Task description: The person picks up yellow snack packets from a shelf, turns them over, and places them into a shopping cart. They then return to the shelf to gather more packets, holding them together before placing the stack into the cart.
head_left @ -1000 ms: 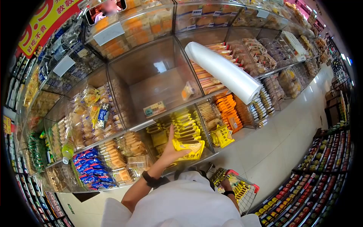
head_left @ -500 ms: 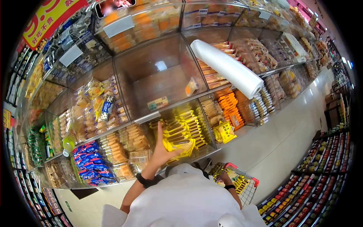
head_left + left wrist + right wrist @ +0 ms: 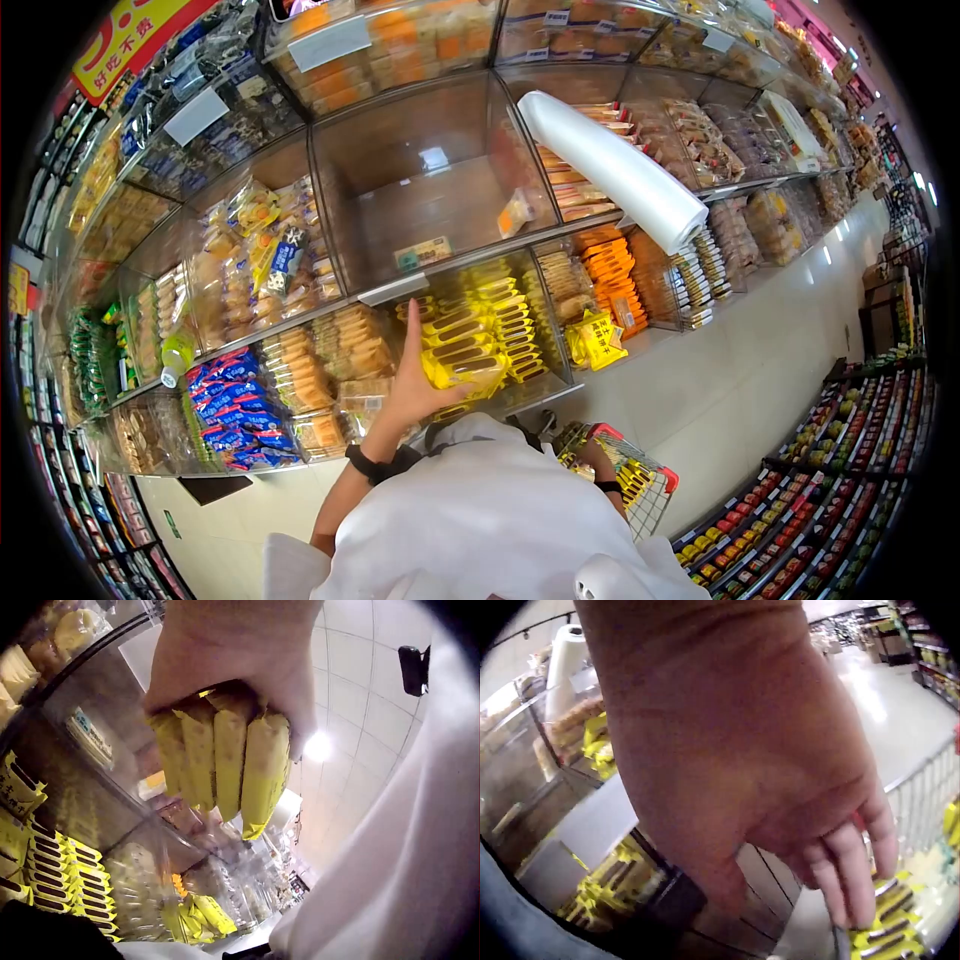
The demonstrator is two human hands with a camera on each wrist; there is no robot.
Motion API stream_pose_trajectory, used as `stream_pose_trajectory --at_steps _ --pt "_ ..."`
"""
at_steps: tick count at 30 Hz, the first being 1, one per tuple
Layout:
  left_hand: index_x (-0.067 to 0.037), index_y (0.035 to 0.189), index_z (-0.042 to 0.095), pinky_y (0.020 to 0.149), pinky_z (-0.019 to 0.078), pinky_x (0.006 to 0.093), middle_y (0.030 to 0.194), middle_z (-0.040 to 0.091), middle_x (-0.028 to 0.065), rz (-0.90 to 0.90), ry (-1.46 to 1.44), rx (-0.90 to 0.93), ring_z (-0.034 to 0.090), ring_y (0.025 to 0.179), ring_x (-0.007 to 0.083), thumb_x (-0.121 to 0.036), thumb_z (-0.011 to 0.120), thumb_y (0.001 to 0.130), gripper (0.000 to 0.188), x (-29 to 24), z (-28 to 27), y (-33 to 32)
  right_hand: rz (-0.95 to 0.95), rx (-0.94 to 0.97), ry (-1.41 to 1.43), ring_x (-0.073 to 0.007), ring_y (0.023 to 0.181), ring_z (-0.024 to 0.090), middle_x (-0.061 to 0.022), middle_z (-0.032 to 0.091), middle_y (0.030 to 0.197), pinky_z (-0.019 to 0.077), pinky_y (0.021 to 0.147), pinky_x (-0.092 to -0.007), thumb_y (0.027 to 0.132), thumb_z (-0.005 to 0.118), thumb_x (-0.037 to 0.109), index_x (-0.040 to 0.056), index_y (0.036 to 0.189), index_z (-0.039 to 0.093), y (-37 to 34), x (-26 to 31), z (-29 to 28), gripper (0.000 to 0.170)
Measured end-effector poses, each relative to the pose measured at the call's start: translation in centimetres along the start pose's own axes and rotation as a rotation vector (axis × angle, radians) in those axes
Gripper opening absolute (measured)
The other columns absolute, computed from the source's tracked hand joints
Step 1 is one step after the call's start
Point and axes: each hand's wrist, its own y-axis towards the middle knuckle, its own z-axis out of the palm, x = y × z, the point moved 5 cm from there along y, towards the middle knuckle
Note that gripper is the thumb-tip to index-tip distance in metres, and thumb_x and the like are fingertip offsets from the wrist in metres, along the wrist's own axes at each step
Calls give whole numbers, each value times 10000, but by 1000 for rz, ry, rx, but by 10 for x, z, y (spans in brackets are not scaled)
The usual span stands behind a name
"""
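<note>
My left hand [image 3: 412,388] grips a row of several yellow packets [image 3: 460,362] at the front of a clear bin, thumb on one side and fingers on the other. Packets [image 3: 229,761] hang side by side below the palm of the left hand [image 3: 236,656] in the left wrist view. More yellow packets [image 3: 515,325] lie stacked in the bin behind. Down by the shopping cart [image 3: 655,500] is my right hand [image 3: 598,462]. The right wrist view has the right hand [image 3: 742,742] with loosely bent fingers over the cart's side, above yellow packets [image 3: 889,922]; nothing shows in its grasp.
A white plastic roll [image 3: 615,170] lies across the upper bins. Blue packets [image 3: 238,410] fill a bin at left, orange packets [image 3: 612,275] one at right. A loose yellow bag [image 3: 596,340] sits at the front edge. Floor [image 3: 740,350] runs along the right.
My left hand has moved left and slightly up in the head view. The packets in it, which showed a printed face, now show as a row of edges. My right hand stays by the cart.
</note>
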Motion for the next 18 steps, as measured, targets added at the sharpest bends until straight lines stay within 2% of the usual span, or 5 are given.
stream_pose_trajectory --at_steps 2,7,10,13,18 --pt "-118 1390 -91 935 372 317 1263 406 143 34 321 54 454 1104 215 -77 750 590 1162 -3 3 2 -156 -179 -65 -394 879 566 -265 596 853 443 772 -424 785 547 388 -21 928 605 -13 34 -40 437" --pt "-34 1385 8 966 318 370 1233 355 243 157 579 272 383 1129 372 -239 779 512 1183 -21 33 7 -489 -264 111 -333 933 554 -221 574 991 443 784 -360 728 646 356 -31 1071 525 -121 216 -159 531" --pt "-16 1380 35 939 337 381 1183 380 253 179 674 417 404 1083 387 -271 769 526 1155 -20 50 9 -1030 -240 137 -314 1214 331 -190 381 1292 278 991 -377 598 782 296 7 1345 181 -182 289 -187 1001" --pt "-5 1376 55 921 347 388 1155 392 257 147 728 528 411 1066 389 -297 764 534 1138 -22 63 10 -1096 -211 -119 -394 1245 235 -277 194 1358 200 1036 -403 483 825 372 -52 1346 79 -188 315 -169 1217" --pt "-6 1375 62 926 345 387 1185 381 264 135 727 601 399 1089 395 -333 771 535 1146 -17 68 7 -1158 -137 -58 -416 1255 194 -288 158 1359 204 1028 -436 472 817 396 -70 1339 62 -183 315 -143 1240"
